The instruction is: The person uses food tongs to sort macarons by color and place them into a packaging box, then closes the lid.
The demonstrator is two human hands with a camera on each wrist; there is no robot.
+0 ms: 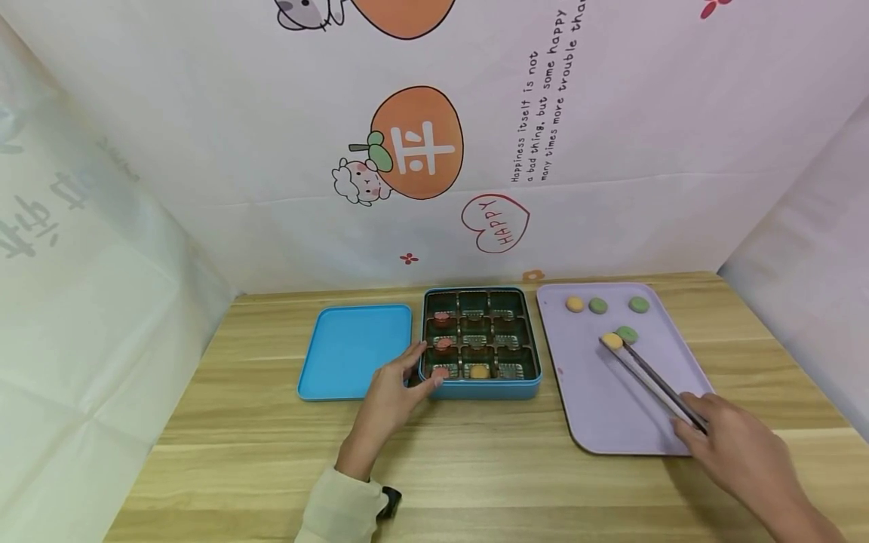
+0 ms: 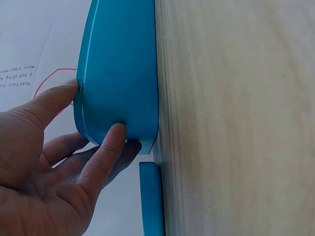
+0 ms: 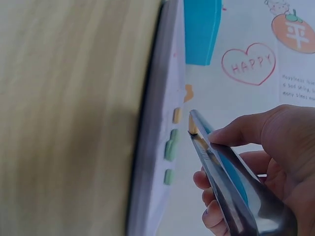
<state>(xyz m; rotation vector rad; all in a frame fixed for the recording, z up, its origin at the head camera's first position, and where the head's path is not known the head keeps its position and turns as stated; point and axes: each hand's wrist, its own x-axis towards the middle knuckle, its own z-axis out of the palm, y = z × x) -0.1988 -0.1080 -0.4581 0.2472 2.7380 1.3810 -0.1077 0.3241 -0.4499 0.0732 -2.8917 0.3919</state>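
Observation:
My left hand (image 1: 392,392) touches the front left corner of a blue tin box (image 1: 489,389), the thumb at its rim and the fingers against its side. A dark divided insert fills the box. Three pink cookies (image 1: 443,343) sit in its left column, and a yellow cookie (image 1: 479,372) lies in the front middle compartment. With my right hand (image 1: 740,445) I grip metal tongs (image 1: 668,392). Their tips pinch another small round yellow cookie (image 3: 193,125), raised off the lilac tray (image 1: 604,411). Close behind it in the head view is a green cookie (image 1: 627,333).
Along the tray's far end lie a yellow cookie (image 1: 574,304) and two green cookies (image 1: 597,305). The blue lid (image 1: 358,351) rests on the wooden table (image 1: 475,467) left of the box. A printed cloth (image 1: 597,226) hangs behind the table.

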